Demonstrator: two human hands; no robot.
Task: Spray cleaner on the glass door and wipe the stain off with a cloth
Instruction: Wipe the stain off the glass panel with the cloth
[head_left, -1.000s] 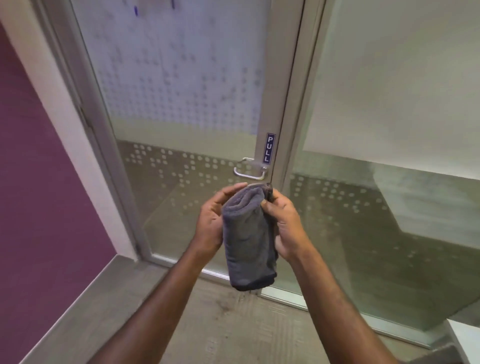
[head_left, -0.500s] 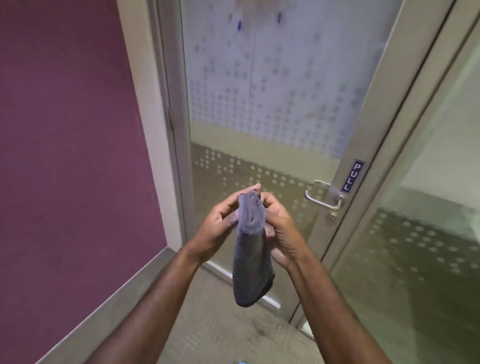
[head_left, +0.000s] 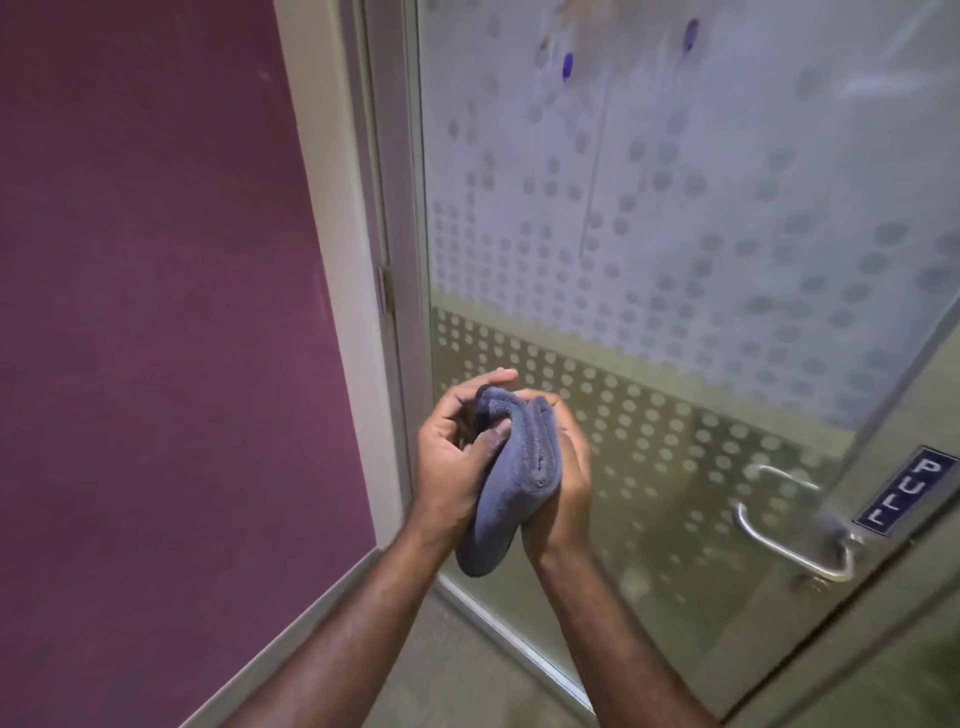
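A folded grey-blue cloth sits between both my hands in front of the lower glass door. My left hand grips its left side with the thumb pressed into the fold. My right hand cups the cloth from the right and behind. The door has frosted film with a dot pattern. Purple stains show near the top of the glass, with a second purple mark to their right and thin drip lines running down. No spray bottle is in view.
A metal door handle and a blue PULL sign are at the lower right. A purple wall and a pale door frame stand to the left. Grey floor lies below.
The view has swung left and closer to the door, so the handle now sits at the right. The cloth has been bunched shorter and thicker between my hands.
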